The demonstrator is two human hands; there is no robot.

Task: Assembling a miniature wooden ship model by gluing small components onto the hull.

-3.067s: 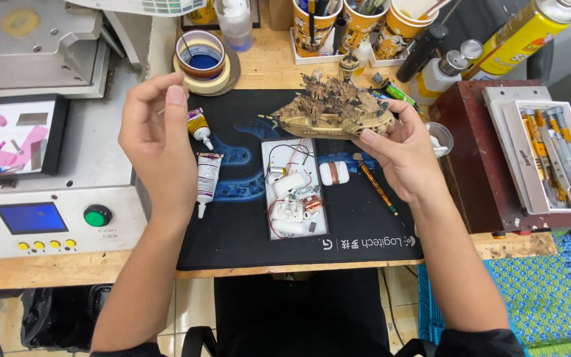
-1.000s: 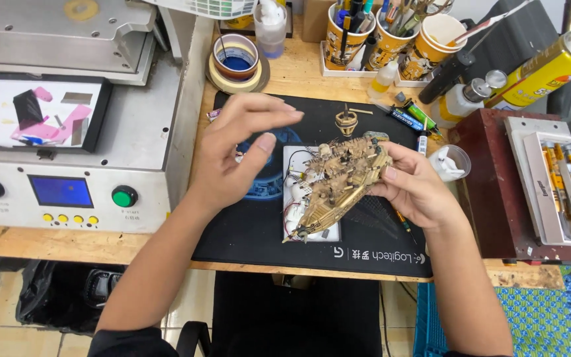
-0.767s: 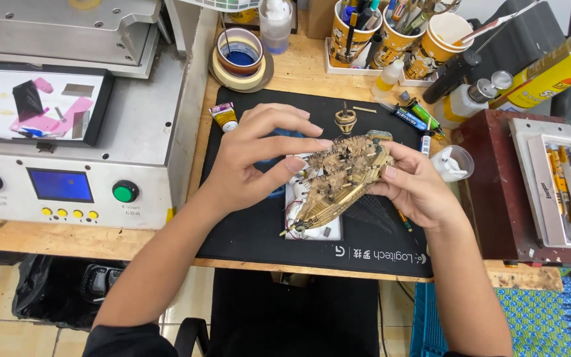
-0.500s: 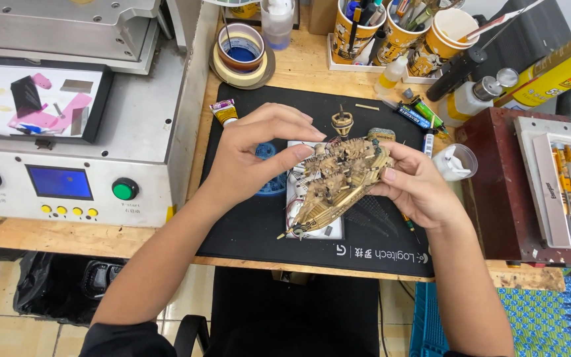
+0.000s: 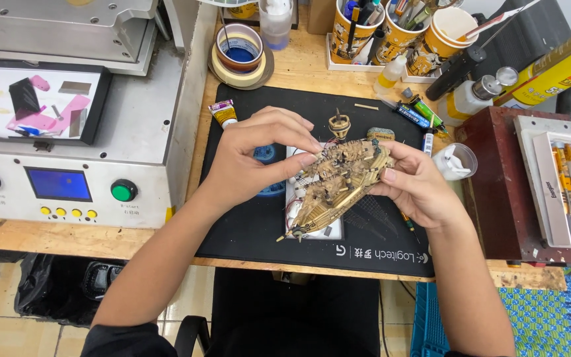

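Ship model [image 5: 342,192] sits between your two hands, lifted above black mat [image 5: 246,225]. Long axis runs diagonal: bow points down-left toward you, stern up-right. Your right hand [image 5: 424,188] cradles stern end from right side, fingers curled on hull, thumb on top edge. Your left hand [image 5: 252,162] comes from left, fingertips [image 5: 312,153] pinched together at deck rigging near middle. Cannot tell if something small is held between them. Right hand carries weight; left hand is nearer to deck parts. Small round part [image 5: 339,123] stands on mat just behind stern.
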